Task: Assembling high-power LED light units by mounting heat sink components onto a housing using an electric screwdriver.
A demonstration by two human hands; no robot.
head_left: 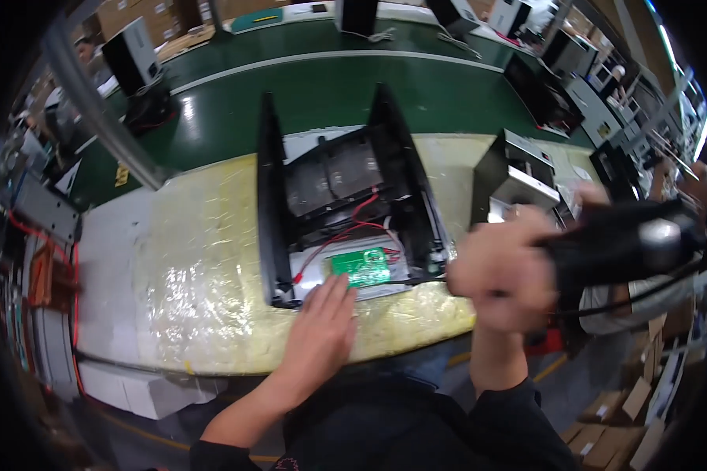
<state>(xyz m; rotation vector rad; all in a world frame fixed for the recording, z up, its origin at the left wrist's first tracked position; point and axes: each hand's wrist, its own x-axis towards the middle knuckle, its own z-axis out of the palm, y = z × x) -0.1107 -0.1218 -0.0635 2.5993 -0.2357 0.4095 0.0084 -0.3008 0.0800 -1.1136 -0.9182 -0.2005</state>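
An open black housing (272,196) with two upright side walls lies in front of me on the bench. Inside it are a dark grey block (334,179), red wires (352,228) and, at the near end, a green circuit board (361,268). My left hand (322,330) rests with outstretched fingers, their tips at the board's near-left edge. To the right of the housing, my right hand (504,271) is raised and blurred, closed round a black hand tool (628,243) with a cable. Its exact kind and working tip do not show clearly.
A shiny yellowish covering (204,267) lies over the bench. Beyond runs a green conveyor belt (322,86) with several black-and-white units. An open metal case (518,169) stands right of the housing. A metal post (106,118) rises at the left. Cardboard boxes (605,420) lie lower right.
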